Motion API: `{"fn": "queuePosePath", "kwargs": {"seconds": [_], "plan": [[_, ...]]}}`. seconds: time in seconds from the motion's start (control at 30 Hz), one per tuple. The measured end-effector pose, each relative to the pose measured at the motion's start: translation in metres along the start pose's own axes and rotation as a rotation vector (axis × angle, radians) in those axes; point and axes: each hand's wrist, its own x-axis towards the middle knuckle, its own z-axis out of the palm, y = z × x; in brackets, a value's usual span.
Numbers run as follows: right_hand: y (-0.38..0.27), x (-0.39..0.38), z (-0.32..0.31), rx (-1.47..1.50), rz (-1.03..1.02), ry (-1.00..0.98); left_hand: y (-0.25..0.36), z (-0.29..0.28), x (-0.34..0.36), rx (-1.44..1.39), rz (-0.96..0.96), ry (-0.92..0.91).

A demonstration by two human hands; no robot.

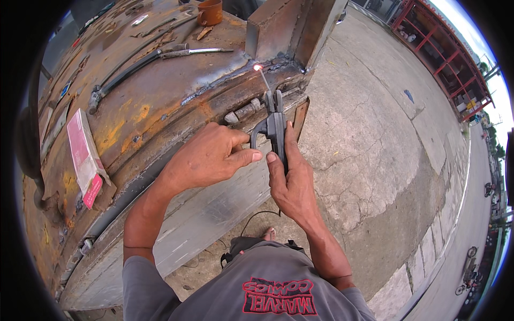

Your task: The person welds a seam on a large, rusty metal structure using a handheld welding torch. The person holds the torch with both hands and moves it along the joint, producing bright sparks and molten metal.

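My right hand (292, 184) is closed round the black handle of a welding electrode holder (276, 125), thumb along its side. A thin welding rod (265, 80) sticks out of its jaws, its tip glowing red-white at a weld seam (225, 80) on the rusty steel plate. My left hand (206, 155) is beside the holder, fingers curled in against its lever and thumb pointing toward the handle; its fingertips are partly hidden. A steel upright (286, 29) stands on the plate just beyond the glowing tip.
On the rusty plate (128, 125) lie a chipping hammer (134, 69), a pink-and-white carton (85, 155) and scattered scraps. A rusty brown cup (210, 12) stands at the far side. Cracked concrete (369, 139) stretches right, toward a red shelf frame (441, 53). A cable (254, 214) hangs below my hands.
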Motion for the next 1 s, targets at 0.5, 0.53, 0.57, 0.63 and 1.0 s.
{"fn": "queuePosePath", "kwargs": {"seconds": [0.5, 0.53, 0.57, 0.63, 1.0], "plan": [[0.0074, -0.0037, 0.0029, 0.033, -0.045, 0.053, 0.0015, 0.0001, -0.0020, -0.060, 0.025, 0.008], [0.0072, -0.0034, 0.0025, 0.024, -0.044, 0.050, -0.0011, 0.0007, -0.0015, -0.043, 0.023, 0.002], [0.0059, -0.0026, 0.0017, 0.020, -0.033, 0.043, -0.0029, 0.0010, -0.0010, -0.027, 0.022, -0.004], [0.0048, -0.0021, 0.0007, 0.010, -0.020, 0.034, -0.0040, 0.0011, -0.0005, 0.006, 0.026, -0.008], [0.0037, -0.0012, 0.0003, 0.003, -0.010, 0.011, -0.0002, 0.0004, 0.0002, -0.027, 0.014, -0.007]]}}
